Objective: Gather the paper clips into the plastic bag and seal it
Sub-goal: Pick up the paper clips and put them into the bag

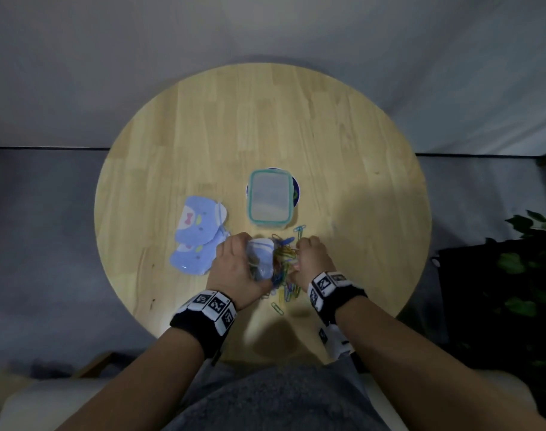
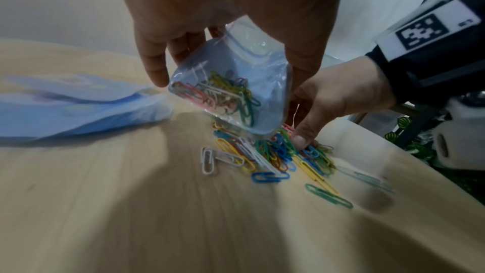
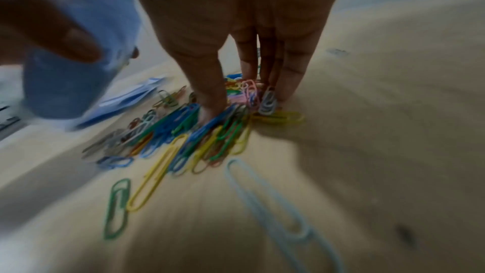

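Observation:
A heap of coloured paper clips (image 1: 285,269) lies near the front edge of the round wooden table (image 1: 265,119). My left hand (image 1: 234,262) grips a small clear blue plastic bag (image 2: 230,90) and holds it tilted just above the heap, with several clips inside it. My right hand (image 1: 310,259) reaches down into the heap (image 3: 183,132). Its thumb and fingertips (image 3: 286,90) pinch together on a few pink and grey clips. Loose clips (image 2: 328,194) are scattered towards the table edge.
A clear box with a teal-rimmed lid (image 1: 269,199) stands behind the heap on a dark round disc (image 1: 296,189). A stack of blue penguin-print bags (image 1: 197,237) lies to the left. A leafy plant (image 1: 530,275) stands off the table at the right.

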The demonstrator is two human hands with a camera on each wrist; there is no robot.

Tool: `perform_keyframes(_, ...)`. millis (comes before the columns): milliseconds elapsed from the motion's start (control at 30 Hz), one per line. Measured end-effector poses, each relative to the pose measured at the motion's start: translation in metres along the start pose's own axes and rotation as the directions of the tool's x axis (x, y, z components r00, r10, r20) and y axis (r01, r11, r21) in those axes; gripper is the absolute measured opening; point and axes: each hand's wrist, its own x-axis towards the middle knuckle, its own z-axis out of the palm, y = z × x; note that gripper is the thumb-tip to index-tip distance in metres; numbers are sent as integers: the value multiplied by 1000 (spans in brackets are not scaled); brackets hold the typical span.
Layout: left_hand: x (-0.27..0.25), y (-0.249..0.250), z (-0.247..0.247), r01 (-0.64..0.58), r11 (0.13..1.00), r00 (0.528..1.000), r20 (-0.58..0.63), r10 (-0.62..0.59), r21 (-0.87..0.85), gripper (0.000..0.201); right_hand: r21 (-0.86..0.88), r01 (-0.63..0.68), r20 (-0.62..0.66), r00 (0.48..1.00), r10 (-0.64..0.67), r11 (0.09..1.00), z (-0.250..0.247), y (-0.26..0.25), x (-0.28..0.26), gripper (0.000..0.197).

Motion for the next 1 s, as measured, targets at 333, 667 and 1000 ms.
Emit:
perform_keyframes(333, 3, 2, 5, -10, 1000, 1000, 26, 10, 9, 87, 425, -78, -158, 975, 159, 902, -7, 11, -5, 16)
perform_keyframes(667, 16, 44, 8, -117, 982, 993, -32, 113, -146, 83, 775, 303, -476, 857, 197, 555, -73, -42, -25, 20)
perform_keyframes(1000, 15, 37, -3, -108, 981, 987, -138, 86, -161, 97, 575, 313, -628, 761, 163, 755, -63, -8, -20, 17)
